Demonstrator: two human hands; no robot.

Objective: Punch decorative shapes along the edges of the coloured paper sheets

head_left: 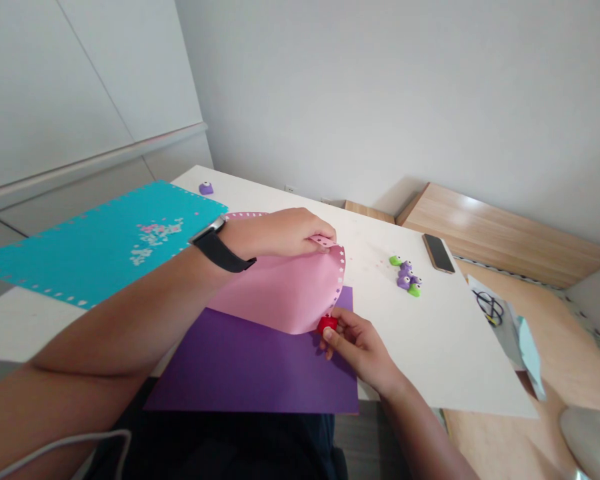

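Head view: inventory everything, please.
table: one, white, centre
purple sheet: one, purple, near edge
pink sheet: one, pink, over purple sheet
red punch: one, red, pink sheet's edge
blue sheet: one, blue, table's left
paper bits: many, white and pink, on blue sheet
lone punch: one, purple, far left
clustered punches: several, purple and green, table's right
phone: one, dark, right
coiled object: one, black, right
mint item: one, mint, right
wooden panel: one, brown, right
wall: one, grey, behind
cable: one, white, lower left
watch: one, black, centre
left hand: one, gripping pink sheet
right hand: one, holding red punch
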